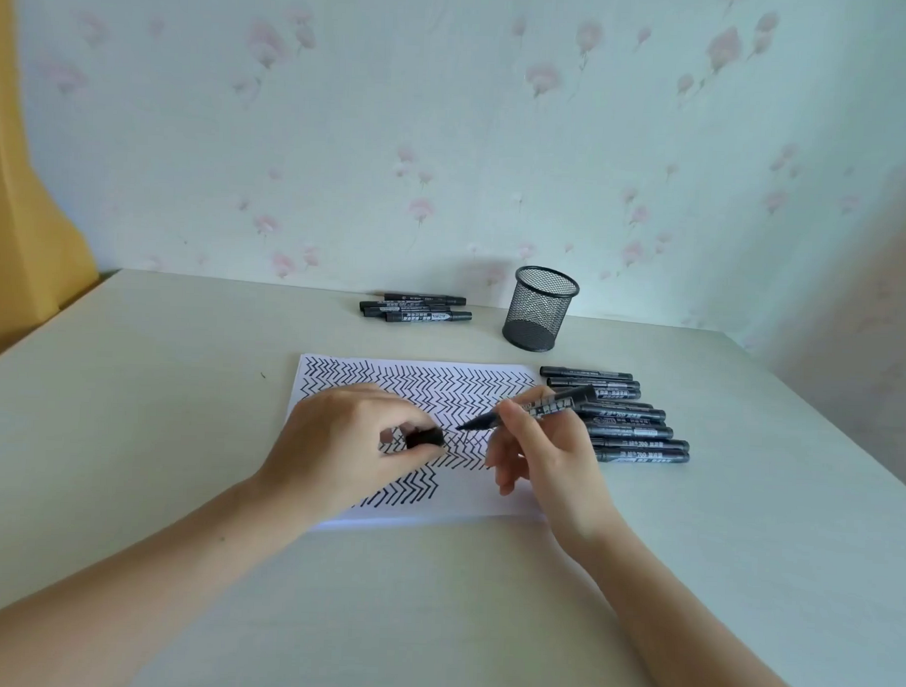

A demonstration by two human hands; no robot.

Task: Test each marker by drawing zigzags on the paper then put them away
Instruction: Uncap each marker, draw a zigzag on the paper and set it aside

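A white sheet of paper [507,504] lies in the middle of the table, mostly covered with black zigzag rows. My right hand [544,452] grips an uncapped black marker [546,404], its tip pointing left just above the paper. My left hand [352,442] pinches the marker's black cap [425,438] over the sheet, a short gap from the tip. Several capped black markers [628,426] lie in a row right of the paper. A smaller group of black markers [416,308] lies at the back of the table.
A black mesh pen cup [540,309] stands upright behind the paper, with nothing visible inside. The pale table [431,610] runs to a floral wallpapered wall. A yellow curtain [15,174] hangs at the far left.
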